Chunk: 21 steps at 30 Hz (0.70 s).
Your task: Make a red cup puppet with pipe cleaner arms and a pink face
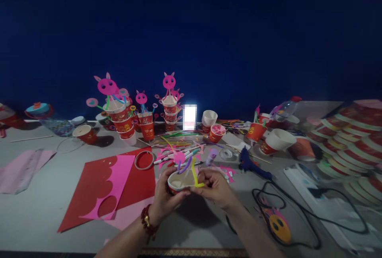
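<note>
We take the red tape ring (144, 160) on the table (38, 210) as our landmark. The paper cup (180, 181) is held above the table, just right of and nearer to us than the ring.

**Cup.** We see a small cup with a red printed outside and a pale, cream inside. It is tilted so that its open mouth faces up and toward the camera. A yellow pipe cleaner (194, 173) rises from its right rim and bends over the edge. A purple pipe cleaner (185, 165) curves up from the far rim. A round pink disc (179, 157) stands just behind the rim.

**Hands.** Our left hand (163, 201) has its fingers curled closed around the cup's left side and base; a red bead bracelet (148, 222) sits on that wrist. Our right hand (215, 186) has its fingertips pinched narrow on the lower end of the yellow pipe cleaner at the cup's right rim.

**Surroundings.** Left of the ring lie a red sheet (91, 178) and a pink sheet (115, 182) with scalloped cut-outs. Right of the ring, beyond the cup, lie scattered markers (176, 155) and a blue glue gun (252, 164). Far behind the ring stand stacked cups with pink animal faces (119, 119).
</note>
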Tool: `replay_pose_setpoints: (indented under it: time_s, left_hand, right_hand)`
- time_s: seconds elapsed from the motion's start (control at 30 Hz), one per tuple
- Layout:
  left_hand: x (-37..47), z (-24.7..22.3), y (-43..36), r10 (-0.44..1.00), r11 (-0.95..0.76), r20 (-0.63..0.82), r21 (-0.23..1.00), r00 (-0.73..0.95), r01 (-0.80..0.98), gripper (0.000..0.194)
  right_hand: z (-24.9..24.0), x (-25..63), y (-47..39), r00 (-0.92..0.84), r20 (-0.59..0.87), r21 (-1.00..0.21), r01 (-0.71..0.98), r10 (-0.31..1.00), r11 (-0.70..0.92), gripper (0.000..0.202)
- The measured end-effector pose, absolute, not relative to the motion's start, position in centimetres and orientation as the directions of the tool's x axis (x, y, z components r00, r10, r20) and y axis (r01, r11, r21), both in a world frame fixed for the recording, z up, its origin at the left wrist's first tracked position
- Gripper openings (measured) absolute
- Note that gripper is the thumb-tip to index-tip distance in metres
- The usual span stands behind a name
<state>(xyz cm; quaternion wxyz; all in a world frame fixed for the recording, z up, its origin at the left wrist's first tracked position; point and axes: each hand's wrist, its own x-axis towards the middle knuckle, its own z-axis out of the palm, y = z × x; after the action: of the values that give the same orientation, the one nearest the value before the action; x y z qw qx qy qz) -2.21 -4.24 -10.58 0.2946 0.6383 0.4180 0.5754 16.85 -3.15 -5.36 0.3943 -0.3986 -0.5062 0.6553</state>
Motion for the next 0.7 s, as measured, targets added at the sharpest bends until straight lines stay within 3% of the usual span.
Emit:
replay_pose_setpoints:
  time_s: [0.23,0.43,0.7]
  left_hand:
    - [-2.22,-10.74,-4.14,0.877,-0.468,0.480,0.862,-0.014,0.195,0.064]
    - [-2.05,-10.87,-4.18,0.881,-0.465,0.472,0.871,-0.009,0.156,0.061]
    - [-2.14,-10.42,-4.11,0.910,-0.407,0.414,0.898,-0.007,0.168,0.068]
  right_hand:
    - [-4.67,17.34,-3.18,-0.357,-0.126,-0.992,0.071,0.925,-0.108,0.048]
    - [-5.33,17.20,-3.36,-0.320,-0.068,-0.998,0.027,0.945,-0.063,0.054]
    - [-4.83,17.29,-3.12,-0.364,-0.105,-0.994,0.053,0.926,-0.092,0.052]
